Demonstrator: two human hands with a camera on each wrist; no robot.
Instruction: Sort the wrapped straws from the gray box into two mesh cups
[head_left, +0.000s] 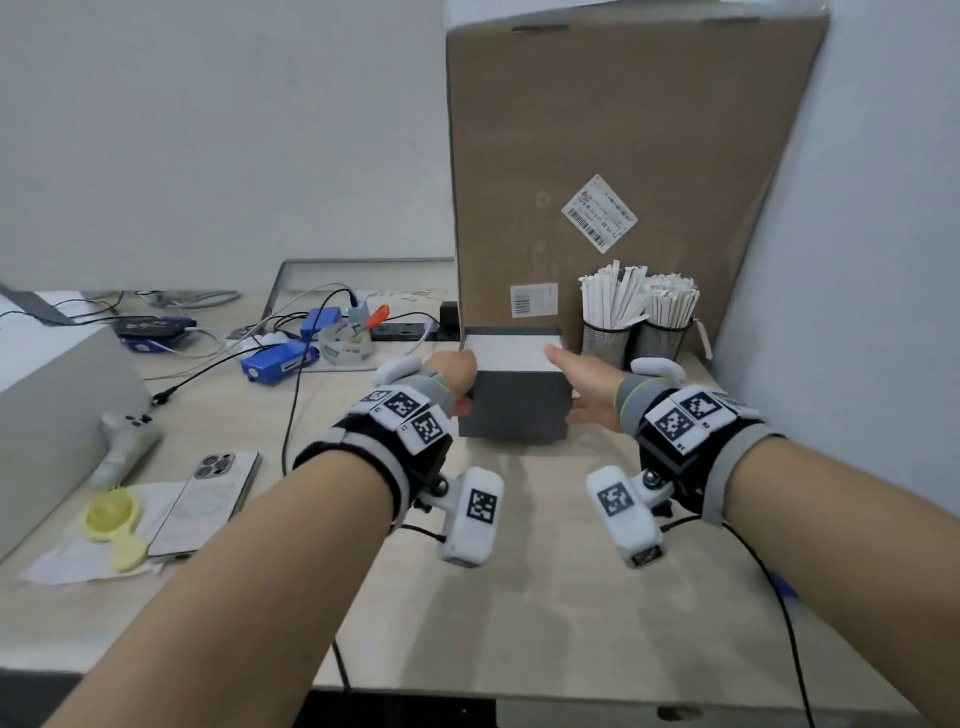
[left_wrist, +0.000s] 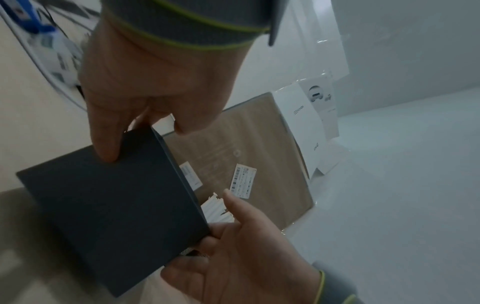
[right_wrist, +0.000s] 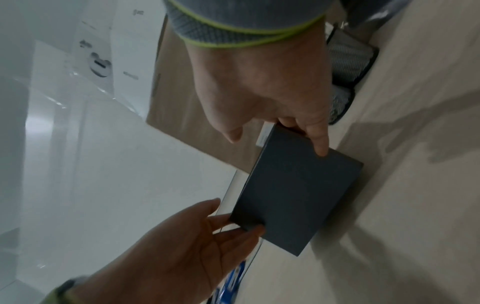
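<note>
The gray box (head_left: 514, 408) stands on the table with its top open and a white inside showing. My left hand (head_left: 460, 387) grips its left side, and my right hand (head_left: 576, 387) grips its right side with the thumb near the top rim. In the left wrist view a finger of my left hand (left_wrist: 135, 123) lies on the box's dark front face (left_wrist: 111, 205). In the right wrist view my right hand (right_wrist: 275, 131) holds the box (right_wrist: 293, 195) the same way. Just right of the box stand two mesh cups (head_left: 605, 340) (head_left: 660, 340), both packed with wrapped straws (head_left: 631, 296).
A tall cardboard carton (head_left: 623, 156) leans right behind the box and cups. Cables and blue devices (head_left: 280, 358) lie at back left. A phone (head_left: 208, 499), a yellow object (head_left: 109, 519) and a gray case (head_left: 52, 405) sit at left. A wall closes the right side.
</note>
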